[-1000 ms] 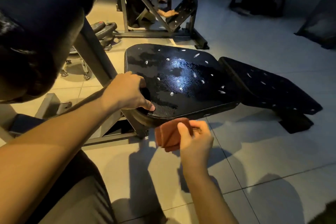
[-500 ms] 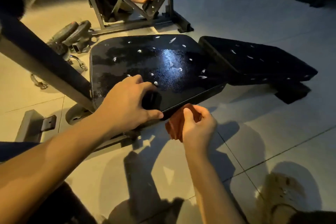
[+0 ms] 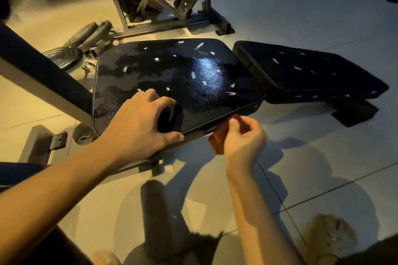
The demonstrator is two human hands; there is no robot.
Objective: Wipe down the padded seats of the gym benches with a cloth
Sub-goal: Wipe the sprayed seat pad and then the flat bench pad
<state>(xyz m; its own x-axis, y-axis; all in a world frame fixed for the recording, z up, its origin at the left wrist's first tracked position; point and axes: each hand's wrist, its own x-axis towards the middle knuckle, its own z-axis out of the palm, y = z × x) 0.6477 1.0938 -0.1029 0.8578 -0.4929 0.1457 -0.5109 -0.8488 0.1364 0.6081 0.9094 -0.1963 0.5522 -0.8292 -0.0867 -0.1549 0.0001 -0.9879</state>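
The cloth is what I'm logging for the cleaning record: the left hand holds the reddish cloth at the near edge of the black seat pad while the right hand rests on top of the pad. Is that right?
Not quite: the hands are swapped. In the head view the right hand holds the reddish cloth at the near edge of the black seat pad, while the left hand rests on top of the pad.

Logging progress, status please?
Left hand braced on seat pad. Right hand holds cloth at its near edge. Nothing blocking.
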